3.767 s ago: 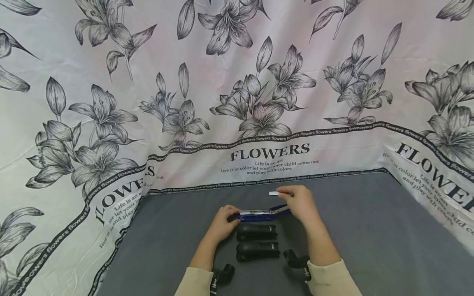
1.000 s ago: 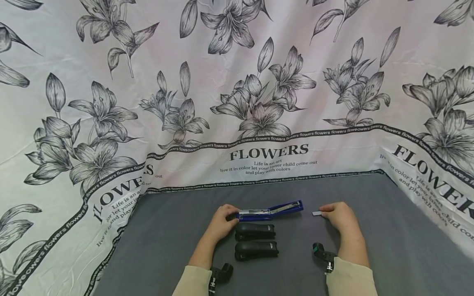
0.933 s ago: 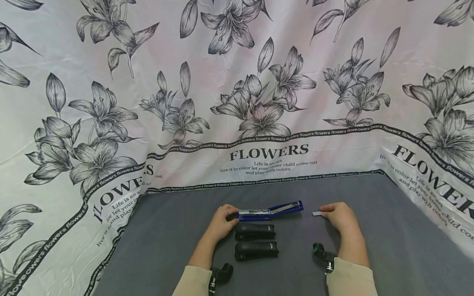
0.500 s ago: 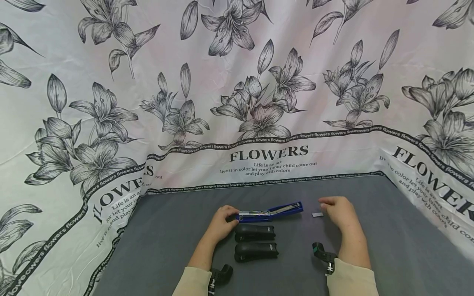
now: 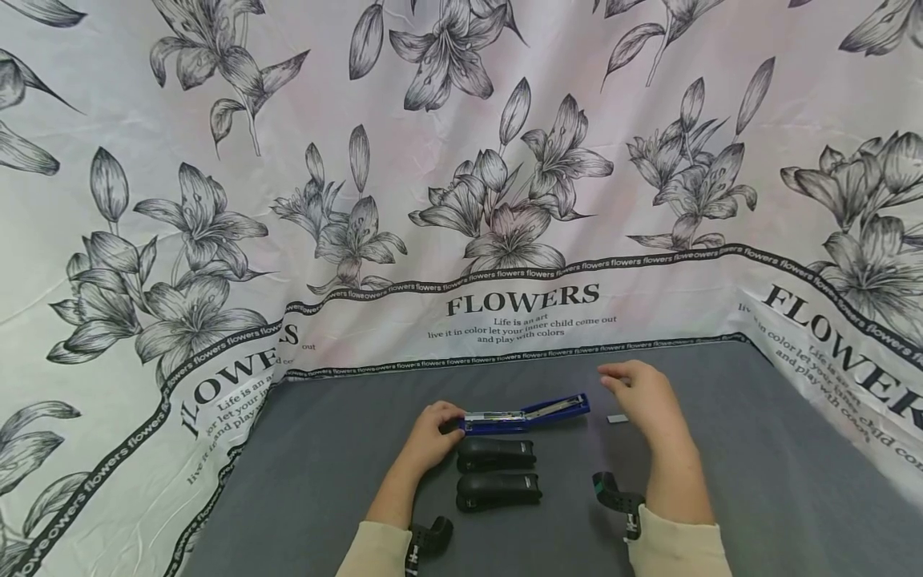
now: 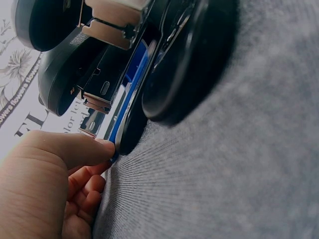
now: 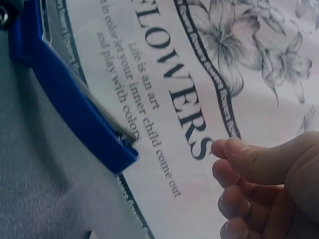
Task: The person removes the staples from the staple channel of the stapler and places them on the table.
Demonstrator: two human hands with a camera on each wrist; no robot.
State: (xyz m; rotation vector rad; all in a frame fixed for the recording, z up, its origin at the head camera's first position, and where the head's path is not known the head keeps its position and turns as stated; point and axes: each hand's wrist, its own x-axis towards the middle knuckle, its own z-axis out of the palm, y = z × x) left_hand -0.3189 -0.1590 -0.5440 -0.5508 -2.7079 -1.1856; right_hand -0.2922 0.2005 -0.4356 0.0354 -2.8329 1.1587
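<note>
Looking at a blue stapler (image 5: 522, 422) mid-scene on the grey desk (image 5: 324, 465), folded out lengthwise, right section angled off toward the far side; pinched at its left end by the left grip (image 5: 433, 434), so basically lying just right of those fingers; near the right grip (image 5: 640, 394) too, but not touching it, going by the right wrist view; seen there to the left of the fingertips with a clear gap between. As for that right grip, loosely bent fingers, thumb close to the index, nothing held; reaching in from the right, fingertips toward the left.

Also spotted a little pale strip (image 5: 618, 418), on the desk just right of the stapler's right end and to the near side of the right grip; too small to make out properly. Next to the blue one on the near side, a black stapler (image 5: 497, 455), then a second black stapler (image 5: 499, 491) nearer again, both lined up left to right.

Now the murky bits; left end of the blue stapler mostly hidden behind thumb and fingers; only a thin blue edge visible in the left wrist view, squeezed in among blurry dark shapes, some cut off at the top; hinge end cropped at the left in the right wrist view.
</note>
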